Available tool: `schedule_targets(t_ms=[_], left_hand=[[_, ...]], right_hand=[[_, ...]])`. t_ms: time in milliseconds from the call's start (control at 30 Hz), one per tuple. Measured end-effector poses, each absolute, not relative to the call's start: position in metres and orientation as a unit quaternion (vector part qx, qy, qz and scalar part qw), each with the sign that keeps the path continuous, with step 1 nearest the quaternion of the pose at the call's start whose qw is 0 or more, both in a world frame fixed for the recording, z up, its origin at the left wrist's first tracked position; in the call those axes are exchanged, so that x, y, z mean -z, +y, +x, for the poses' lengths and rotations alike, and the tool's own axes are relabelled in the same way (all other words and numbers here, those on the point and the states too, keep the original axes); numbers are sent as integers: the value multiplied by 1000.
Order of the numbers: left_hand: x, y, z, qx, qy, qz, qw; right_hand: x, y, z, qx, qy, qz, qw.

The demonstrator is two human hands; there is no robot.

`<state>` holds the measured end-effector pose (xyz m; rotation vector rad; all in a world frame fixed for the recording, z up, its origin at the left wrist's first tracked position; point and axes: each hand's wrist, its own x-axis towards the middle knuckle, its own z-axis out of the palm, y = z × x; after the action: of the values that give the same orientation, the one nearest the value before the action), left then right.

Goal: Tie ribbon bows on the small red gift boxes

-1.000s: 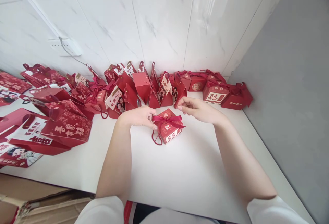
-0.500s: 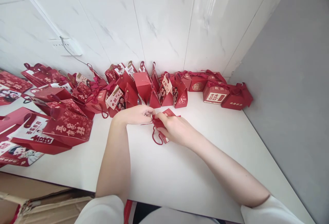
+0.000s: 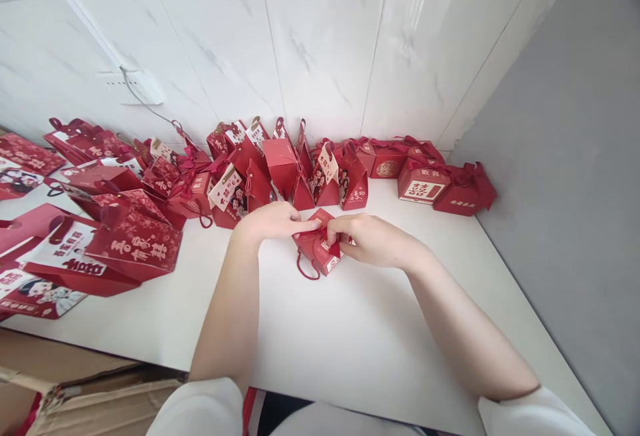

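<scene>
A small red gift box [image 3: 333, 264] with gold and white print lies on the white table in front of me, a cord handle [image 3: 307, 273] looping off its near left side. My right hand [image 3: 373, 239] is closed in a pinch on a red ribbon [image 3: 335, 249] at the top of the box. From the left, my left hand [image 3: 275, 221] reaches to the far left side of the box. Its thumb and fingers are pressed together at the ribbon there; the fingertips are partly hidden.
Several red gift boxes with ribbon bows [image 3: 425, 179] and peaked boxes [image 3: 353, 183] line the tiled wall. Larger red boxes [image 3: 135, 243] crowd the table's left side. A cardboard carton [image 3: 100, 409] stands below the front left edge. A grey panel [image 3: 565, 176] rises at the right.
My right hand has drawn right and now pinches the ribbon, uncovering more of the box top. My left hand has shifted slightly right. The view has moved a little.
</scene>
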<state>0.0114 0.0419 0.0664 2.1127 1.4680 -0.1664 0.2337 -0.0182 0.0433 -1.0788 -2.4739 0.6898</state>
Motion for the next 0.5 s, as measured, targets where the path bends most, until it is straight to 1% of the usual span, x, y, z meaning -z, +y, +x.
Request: schedule_targets(t_ms=[167,300,400,500], left_hand=[[-59,41,26,77,578,782,221],[-58,40,32,81,587,771,233],[-58,39,35,91,603,761,221],[-59,38,35,101,613,755,212]], right_hand=[[-43,-19,232,-250,-881,-367,162],[-46,-23,228,-246,-888,-360,145],[-46,-27,224,-249,-896,-343,134],[-45,-30,217,-222,-900,-344,146]])
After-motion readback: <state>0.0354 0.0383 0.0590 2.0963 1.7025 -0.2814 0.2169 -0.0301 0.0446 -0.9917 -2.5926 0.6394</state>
